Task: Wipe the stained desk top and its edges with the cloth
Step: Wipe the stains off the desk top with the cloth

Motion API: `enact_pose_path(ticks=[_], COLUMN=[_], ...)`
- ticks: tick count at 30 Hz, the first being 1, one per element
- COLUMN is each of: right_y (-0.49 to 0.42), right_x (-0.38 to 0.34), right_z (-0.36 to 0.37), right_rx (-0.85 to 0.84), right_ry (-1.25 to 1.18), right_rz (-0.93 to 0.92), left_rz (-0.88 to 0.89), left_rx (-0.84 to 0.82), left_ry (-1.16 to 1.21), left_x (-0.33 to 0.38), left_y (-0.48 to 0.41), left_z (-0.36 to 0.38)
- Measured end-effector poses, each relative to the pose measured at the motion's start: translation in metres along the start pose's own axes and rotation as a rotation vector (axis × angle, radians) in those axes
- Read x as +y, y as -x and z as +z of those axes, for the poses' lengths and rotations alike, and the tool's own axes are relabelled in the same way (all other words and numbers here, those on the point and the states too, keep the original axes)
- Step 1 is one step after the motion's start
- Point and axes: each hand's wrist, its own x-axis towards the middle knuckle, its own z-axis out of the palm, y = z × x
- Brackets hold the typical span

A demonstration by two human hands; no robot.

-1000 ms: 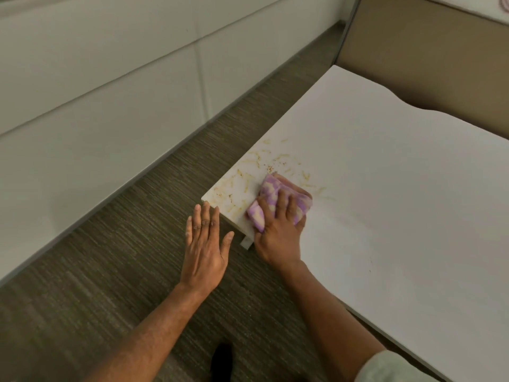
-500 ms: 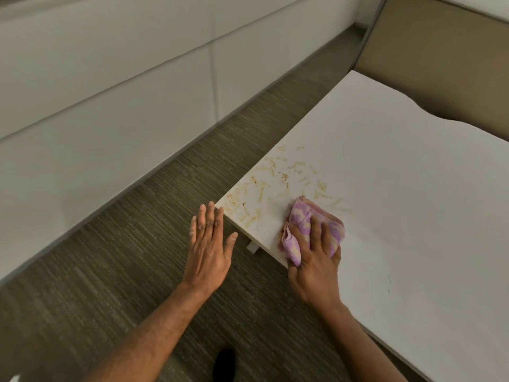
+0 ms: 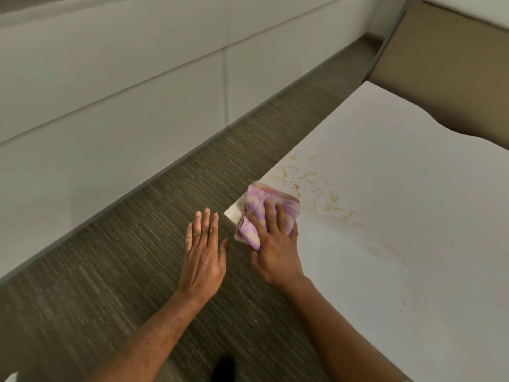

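A white desk top (image 3: 399,216) fills the right side. Yellowish-brown stains and crumbs (image 3: 316,186) are smeared near its left corner. My right hand (image 3: 275,244) presses a crumpled purple and white cloth (image 3: 261,213) flat on that corner, and the cloth hangs a little over the desk's edge. My left hand (image 3: 203,249) hovers flat with fingers apart, just left of the corner and over the floor, holding nothing.
A grey striped carpet (image 3: 124,271) runs between the desk and a white panelled wall (image 3: 110,92) on the left. A tan partition (image 3: 446,67) stands behind the desk. A dark shoe tip (image 3: 223,368) shows at the bottom.
My right hand slid the cloth left, from the desk's near edge onto the left corner. The stains nearest the corner are now covered. My left hand stayed beside the corner.
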Motion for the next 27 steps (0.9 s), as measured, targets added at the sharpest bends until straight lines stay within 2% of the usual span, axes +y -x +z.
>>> enact_pose_path(ticks=[2, 4, 7, 10, 14, 20, 27], right_y=[0.017, 0.037, 0.050, 0.026, -0.027, -0.062, -0.028], right_x=[0.011, 0.025, 0.043, 0.048, 0.027, -0.014, -0.017], right_z=[-0.003, -0.005, -0.009, -0.010, -0.008, 0.005, 0.004], right_rx=[-0.007, 0.026, 0.093, 0.089, 0.079, 0.048, 0.021], right_ry=[-0.012, -0.047, -0.077, -0.036, -0.025, 0.038, 0.025], right_rz=[-0.082, -0.076, 0.060, 0.173, 0.224, 0.111, -0.097], left_rz=[-0.007, -0.008, -0.001, 0.005, -0.005, -0.006, -0.053], left_rx=[0.002, 0.005, 0.002, 0.000, 0.029, 0.108, 0.183], left_ry=[-0.011, -0.003, -0.002, 0.008, 0.045, 0.165, 0.255], left_x=[-0.001, -0.001, -0.003, -0.005, -0.004, -0.005, -0.009], left_y=[-0.001, -0.003, -0.006, -0.011, -0.016, -0.024, -0.034], left_z=[0.000, 0.000, 0.001, 0.001, 0.001, -0.001, -0.006])
